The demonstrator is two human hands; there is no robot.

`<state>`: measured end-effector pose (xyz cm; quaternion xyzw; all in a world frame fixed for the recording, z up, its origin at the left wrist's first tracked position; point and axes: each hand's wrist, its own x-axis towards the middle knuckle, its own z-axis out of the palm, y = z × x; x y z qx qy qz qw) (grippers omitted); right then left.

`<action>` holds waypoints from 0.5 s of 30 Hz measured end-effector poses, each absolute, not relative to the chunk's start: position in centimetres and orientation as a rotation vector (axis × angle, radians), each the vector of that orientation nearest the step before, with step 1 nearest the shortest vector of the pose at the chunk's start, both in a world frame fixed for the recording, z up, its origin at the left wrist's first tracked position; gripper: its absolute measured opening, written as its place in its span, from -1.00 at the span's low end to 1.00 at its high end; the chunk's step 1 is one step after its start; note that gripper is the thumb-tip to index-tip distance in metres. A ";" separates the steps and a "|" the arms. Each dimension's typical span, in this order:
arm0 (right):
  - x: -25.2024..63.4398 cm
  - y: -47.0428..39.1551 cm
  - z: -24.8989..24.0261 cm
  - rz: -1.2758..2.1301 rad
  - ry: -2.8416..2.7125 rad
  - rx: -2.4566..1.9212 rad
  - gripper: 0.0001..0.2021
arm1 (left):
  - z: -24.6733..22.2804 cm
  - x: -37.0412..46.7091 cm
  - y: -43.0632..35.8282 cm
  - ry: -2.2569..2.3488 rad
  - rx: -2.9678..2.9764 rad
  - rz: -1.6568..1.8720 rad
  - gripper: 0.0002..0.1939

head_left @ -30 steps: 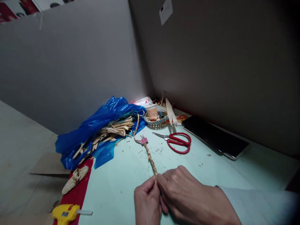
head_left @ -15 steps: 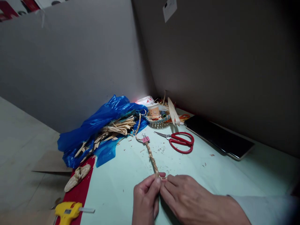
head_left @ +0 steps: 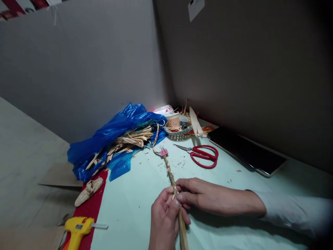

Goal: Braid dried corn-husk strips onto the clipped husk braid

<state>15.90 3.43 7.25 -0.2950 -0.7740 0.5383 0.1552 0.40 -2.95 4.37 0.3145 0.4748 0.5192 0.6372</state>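
Note:
A thin braided straw cord [head_left: 169, 171] runs across the pale green table from a pink binder clip [head_left: 163, 152] toward me. My left hand [head_left: 164, 218] pinches the near end of the braid, with a loose flat strip [head_left: 182, 232] trailing down from it. My right hand [head_left: 205, 196] comes in from the right and grips the strands at the same spot, fingertips against my left thumb.
A blue plastic bag [head_left: 114, 137] holds dried straw strips [head_left: 130, 141]. Red scissors [head_left: 203, 155] lie beyond the braid, a dark phone [head_left: 247, 150] at right. A yellow glue gun [head_left: 78, 229] and a woven piece [head_left: 88, 191] sit on red cloth at left. A small basket [head_left: 179, 132] stands in the corner.
My right hand has stretched out flatter, and a loose strip now hangs below my left hand. Both hands have shifted slightly up the braid, and the view has tilted a little.

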 end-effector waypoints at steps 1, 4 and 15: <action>15.9 3.3 7.0 1.543 -2.213 -0.843 -0.78 | 4.3 0.5 -3.0 1.069 0.715 1.204 -0.59; 16.1 3.1 6.5 1.542 -2.202 -0.788 -0.71 | 4.3 0.7 -3.0 1.063 0.712 1.222 -0.59; 15.9 2.9 5.1 1.551 -2.001 -0.839 -0.70 | 5.0 0.1 -3.8 1.645 1.246 1.004 -0.65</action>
